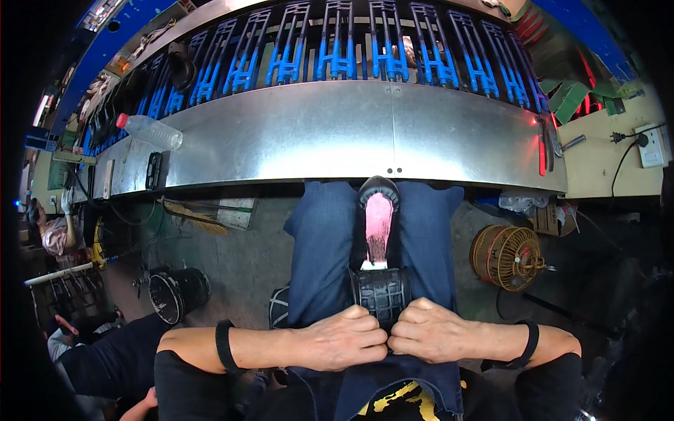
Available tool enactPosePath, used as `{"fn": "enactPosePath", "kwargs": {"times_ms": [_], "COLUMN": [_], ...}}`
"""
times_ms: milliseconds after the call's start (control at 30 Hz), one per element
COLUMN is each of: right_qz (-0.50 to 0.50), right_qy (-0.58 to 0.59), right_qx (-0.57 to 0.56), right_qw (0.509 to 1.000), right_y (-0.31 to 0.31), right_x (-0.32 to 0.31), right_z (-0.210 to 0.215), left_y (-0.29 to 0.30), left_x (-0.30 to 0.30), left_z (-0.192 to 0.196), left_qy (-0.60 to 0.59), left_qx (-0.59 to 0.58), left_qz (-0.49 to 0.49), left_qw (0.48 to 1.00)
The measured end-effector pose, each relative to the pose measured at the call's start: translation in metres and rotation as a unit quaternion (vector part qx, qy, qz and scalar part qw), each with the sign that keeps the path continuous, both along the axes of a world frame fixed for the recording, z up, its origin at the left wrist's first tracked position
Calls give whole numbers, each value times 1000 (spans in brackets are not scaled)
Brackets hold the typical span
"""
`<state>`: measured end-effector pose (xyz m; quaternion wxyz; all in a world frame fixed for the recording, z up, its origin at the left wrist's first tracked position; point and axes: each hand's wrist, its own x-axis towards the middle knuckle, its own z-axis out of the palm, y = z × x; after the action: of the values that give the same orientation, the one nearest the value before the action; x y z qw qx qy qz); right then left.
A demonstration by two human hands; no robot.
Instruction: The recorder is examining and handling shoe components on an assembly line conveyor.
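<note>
My left hand [349, 339] and right hand [428, 331] are curled tight, gripping the near end of the black shoe [380, 286], sole-up between my thighs [319, 235]. That quilted end looks soft, probably the surest hold; the pink underside [379, 219] and rounded toe [378, 187], toward the metal bench [281, 133], seem stiffer. Overall, likely light.
</note>
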<state>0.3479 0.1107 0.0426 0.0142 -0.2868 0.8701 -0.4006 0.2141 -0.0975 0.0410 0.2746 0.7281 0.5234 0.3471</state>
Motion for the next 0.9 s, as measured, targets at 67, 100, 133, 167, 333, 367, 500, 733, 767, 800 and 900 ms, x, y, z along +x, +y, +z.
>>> {"fn": "enactPosePath", "kwargs": {"times_ms": [67, 100, 133, 167, 333, 367, 500, 733, 767, 800, 900], "right_qz": [-6, -6, -5, -20, -69, -69, -173, -333, -333, -337, -350], "right_qy": [0, -9, -12, -17, -64, -70, -149, -213, -216, -213, -209], "right_qx": [-6, -11, -12, -35, -119, -120, -265, -164, -165, -153, -128], "right_qw": [1000, 1000, 1000, 999, 988, 988, 937, 904, 903, 904, 904], "right_y": [14, 20, 27, 34, 51, 55, 68, 58, 58, 57, 56], "right_x": [-18, -26, -34, -42, -63, -68, -97, -131, -132, -132, -131], "right_z": [-9, -12, -15, -18, -21, -23, -21, -33, -34, -35, -37], "left_y": [6, 10, 14, 19, 31, 35, 57, 78, 78, 78, 84], "left_x": [-14, -21, -27, -34, -59, -63, -91, -125, -127, -128, -133], "left_z": [-14, -19, -22, -24, -33, -33, -23, -37, -38, -39, -36], "left_qy": [5, 12, 8, 2, -57, -62, -254, -341, -342, -346, -258], "left_qx": [30, 43, 42, 45, 53, 50, 1, -162, -165, -179, -183], "left_qz": [43, 59, 59, 86, 133, 134, 240, 309, 309, 303, 299], "left_qw": [999, 997, 997, 995, 988, 988, 937, 873, 872, 870, 900]}}
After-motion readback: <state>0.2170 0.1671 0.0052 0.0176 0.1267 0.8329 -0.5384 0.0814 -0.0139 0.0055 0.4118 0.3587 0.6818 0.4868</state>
